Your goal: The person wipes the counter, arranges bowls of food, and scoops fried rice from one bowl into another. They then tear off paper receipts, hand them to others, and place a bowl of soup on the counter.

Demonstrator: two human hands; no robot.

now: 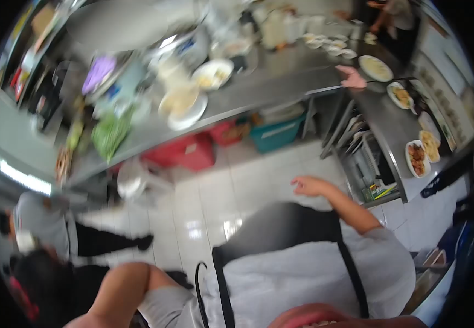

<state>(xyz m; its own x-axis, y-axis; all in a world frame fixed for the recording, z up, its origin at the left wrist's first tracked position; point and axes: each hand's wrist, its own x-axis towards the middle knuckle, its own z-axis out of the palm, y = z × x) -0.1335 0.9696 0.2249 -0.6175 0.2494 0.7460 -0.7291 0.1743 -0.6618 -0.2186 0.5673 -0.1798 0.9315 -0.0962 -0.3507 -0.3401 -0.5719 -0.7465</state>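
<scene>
My right hand (306,186) hangs in the air in front of my dark apron (286,227), above the tiled floor. Its fingers look loosely stretched and slightly apart, with nothing visible in them, though it is small and a little blurred. The nearest furniture to it is the steel side counter (382,128). My left arm (130,281) is bent at the lower left, and the hand lies outside the picture. On the side counter stand a white dish of brown food (417,158), yellow fried food (429,146) and another filled dish (400,95).
A long steel counter (280,82) holds a plate of food (213,75), a bowl (178,103), bagged greens (111,134) and a pink cloth (352,77). Red bins (185,153), a teal bin (278,134) and a white stool (132,180) stand below. People (48,221) are at lower left and upper right.
</scene>
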